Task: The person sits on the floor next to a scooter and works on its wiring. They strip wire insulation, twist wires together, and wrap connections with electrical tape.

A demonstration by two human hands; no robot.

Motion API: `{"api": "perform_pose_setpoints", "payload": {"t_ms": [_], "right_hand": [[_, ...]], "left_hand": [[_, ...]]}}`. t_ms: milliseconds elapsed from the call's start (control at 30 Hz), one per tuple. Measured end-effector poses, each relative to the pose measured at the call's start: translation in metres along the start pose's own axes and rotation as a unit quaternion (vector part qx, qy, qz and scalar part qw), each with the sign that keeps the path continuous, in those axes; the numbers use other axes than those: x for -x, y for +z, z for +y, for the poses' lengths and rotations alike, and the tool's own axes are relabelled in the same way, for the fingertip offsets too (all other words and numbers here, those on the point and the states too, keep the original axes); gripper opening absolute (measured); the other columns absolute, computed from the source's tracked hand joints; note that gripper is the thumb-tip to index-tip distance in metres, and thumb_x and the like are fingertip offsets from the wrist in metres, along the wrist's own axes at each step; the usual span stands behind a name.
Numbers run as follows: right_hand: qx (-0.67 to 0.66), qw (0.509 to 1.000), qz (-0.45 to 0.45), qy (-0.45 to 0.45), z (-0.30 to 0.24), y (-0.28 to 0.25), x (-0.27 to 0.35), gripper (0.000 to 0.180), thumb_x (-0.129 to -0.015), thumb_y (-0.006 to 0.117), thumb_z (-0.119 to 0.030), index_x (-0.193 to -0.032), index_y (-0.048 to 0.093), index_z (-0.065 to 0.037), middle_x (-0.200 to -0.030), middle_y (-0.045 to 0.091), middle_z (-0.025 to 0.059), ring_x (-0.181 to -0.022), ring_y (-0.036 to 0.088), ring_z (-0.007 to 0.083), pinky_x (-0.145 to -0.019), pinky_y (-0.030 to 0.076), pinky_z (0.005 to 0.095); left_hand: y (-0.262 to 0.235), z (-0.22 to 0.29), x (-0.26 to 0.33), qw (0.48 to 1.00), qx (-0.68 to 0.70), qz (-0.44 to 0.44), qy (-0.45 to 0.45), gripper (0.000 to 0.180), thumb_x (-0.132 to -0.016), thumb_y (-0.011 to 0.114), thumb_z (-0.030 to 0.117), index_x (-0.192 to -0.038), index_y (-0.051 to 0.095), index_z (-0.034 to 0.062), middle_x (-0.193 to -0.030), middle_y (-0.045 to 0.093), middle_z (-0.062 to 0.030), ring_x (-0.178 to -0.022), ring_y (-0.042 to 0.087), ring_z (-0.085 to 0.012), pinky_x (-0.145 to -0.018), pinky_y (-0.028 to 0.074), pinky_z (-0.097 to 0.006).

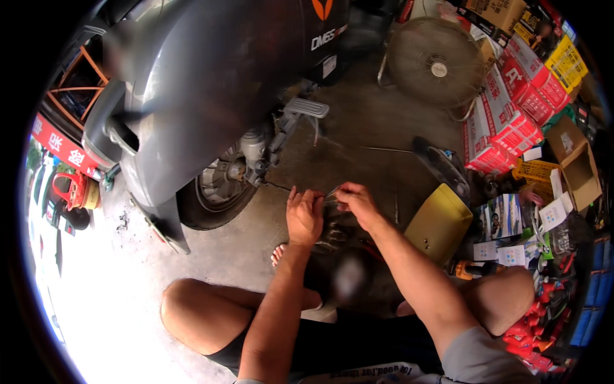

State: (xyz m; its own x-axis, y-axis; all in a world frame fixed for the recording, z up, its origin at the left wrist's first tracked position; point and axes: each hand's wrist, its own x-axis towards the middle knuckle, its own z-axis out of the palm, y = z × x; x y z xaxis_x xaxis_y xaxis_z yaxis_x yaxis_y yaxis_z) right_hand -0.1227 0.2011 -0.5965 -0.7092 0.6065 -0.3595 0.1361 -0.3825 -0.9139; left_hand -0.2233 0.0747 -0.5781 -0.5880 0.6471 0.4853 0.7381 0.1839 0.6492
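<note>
Just behind the scooter's wheel hub, my left hand point(304, 214) is closed with its fingertips pinched together. A dark cable point(276, 186) runs from the hub toward it. Beside it, my right hand point(357, 201) pinches a thin pale wire-like strand point(331, 193) that bridges the gap to the left fingertips. What else lies between the fingers is hidden. The grey scooter point(192, 83) stands ahead, its wheel point(214, 195) close to the left hand. Under the hands, a dark patterned object point(331, 233) lies on the floor, partly covered.
A yellow tray point(441, 224) with small bits in it sits to the right. Beyond it are a long dark part point(441, 168), a thin rod point(387, 150), a round floor fan point(436, 63), stacked red-white boxes point(502, 121) and an orange-black power tool point(470, 269).
</note>
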Motion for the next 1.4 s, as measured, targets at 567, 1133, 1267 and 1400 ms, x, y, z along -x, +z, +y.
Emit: {"api": "perform_pose_setpoints", "payload": {"t_ms": [567,1133,1267,1400], "right_hand": [[-0.072,0.988,0.124,0.057,0.083,-0.048,0.000,0.012,-0.092,0.055,-0.015,-0.089,0.063,-0.006,-0.075,0.061,0.0025,-0.060,0.056,0.0080,-0.054,0.049,0.0232],[0.009,0.992,0.095,0.087,0.087,-0.045,0.025,0.015,-0.094,0.055,-0.016,-0.090,0.062,-0.003,-0.075,0.061,0.0022,-0.060,0.056,0.0076,-0.054,0.047,0.0217],[0.009,0.991,0.097,0.096,0.089,-0.048,0.029,0.014,-0.093,0.055,-0.016,-0.090,0.061,-0.003,-0.075,0.060,0.0023,-0.060,0.056,0.0079,-0.054,0.047,0.0217],[0.003,0.989,0.100,0.106,0.104,-0.057,0.026,0.013,-0.093,0.055,-0.016,-0.090,0.060,-0.004,-0.075,0.060,0.0023,-0.059,0.056,0.0087,-0.053,0.048,0.0225]], "left_hand": [[-0.118,-0.181,0.026,0.802,-0.120,0.473,-0.345,0.074,-0.075,0.077,0.034,-0.124,0.043,-0.0086,-0.122,0.044,-0.0234,-0.107,0.049,-0.0356,-0.092,0.043,-0.044],[-0.082,-0.215,0.046,0.602,0.479,0.328,-0.548,0.036,-0.083,0.066,0.017,-0.117,0.055,0.0114,-0.113,0.056,-0.0014,-0.113,0.049,-0.0197,-0.093,0.043,-0.038],[-0.094,-0.218,0.049,0.574,0.471,0.378,-0.553,0.041,-0.077,0.065,0.011,-0.117,0.055,0.0111,-0.114,0.055,-0.0020,-0.111,0.049,-0.0166,-0.096,0.040,-0.035],[-0.108,-0.155,0.033,0.670,0.371,0.452,-0.458,0.051,-0.073,0.062,0.007,-0.122,0.051,0.0048,-0.119,0.054,-0.0070,-0.112,0.049,-0.0223,-0.098,0.037,-0.036]]}}
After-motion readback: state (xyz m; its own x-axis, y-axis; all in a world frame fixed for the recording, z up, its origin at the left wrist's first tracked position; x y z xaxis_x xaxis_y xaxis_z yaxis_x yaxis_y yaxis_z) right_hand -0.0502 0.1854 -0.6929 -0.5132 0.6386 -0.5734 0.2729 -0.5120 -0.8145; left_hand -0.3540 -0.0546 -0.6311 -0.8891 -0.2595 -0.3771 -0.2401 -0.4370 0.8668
